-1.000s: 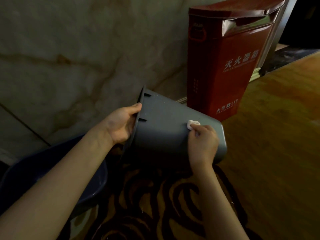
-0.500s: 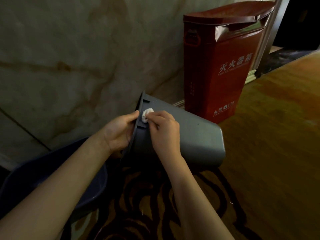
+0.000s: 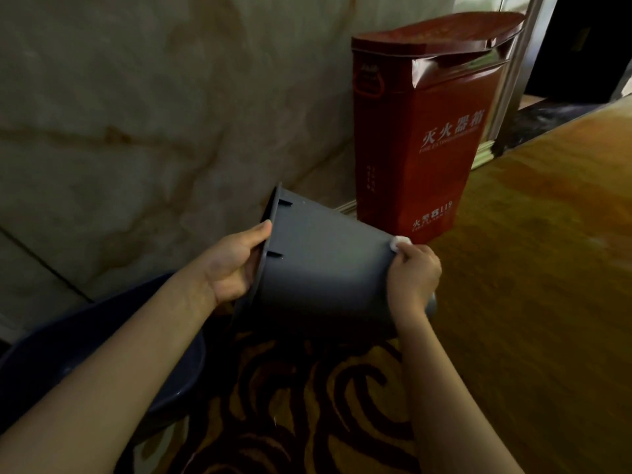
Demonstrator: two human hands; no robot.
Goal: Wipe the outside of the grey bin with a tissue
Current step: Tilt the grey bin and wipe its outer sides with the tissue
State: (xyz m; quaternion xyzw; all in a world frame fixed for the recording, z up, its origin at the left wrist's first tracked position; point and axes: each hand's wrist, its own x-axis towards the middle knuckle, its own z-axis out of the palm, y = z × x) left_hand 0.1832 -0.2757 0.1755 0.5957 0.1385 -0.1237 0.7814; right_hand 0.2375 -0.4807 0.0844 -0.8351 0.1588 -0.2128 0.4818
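The grey bin (image 3: 325, 268) is tipped on its side above the patterned carpet, its rim pointing left and its base to the right. My left hand (image 3: 232, 265) grips the rim, thumb on the outer edge. My right hand (image 3: 413, 278) is at the base end of the bin and pinches a small wad of white tissue (image 3: 399, 242) against the bin's upper wall near the bottom corner. The bin's inside is hidden from view.
A tall red fire-extinguisher box (image 3: 424, 131) stands just behind the bin against the marble wall (image 3: 136, 114). A dark blue basin (image 3: 85, 364) lies at lower left under my left forearm. Bare wooden floor (image 3: 547, 268) stretches to the right.
My right hand has slid the tissue along the bin's wall from the rim end to the base end. My left hand has kept its hold on the rim.
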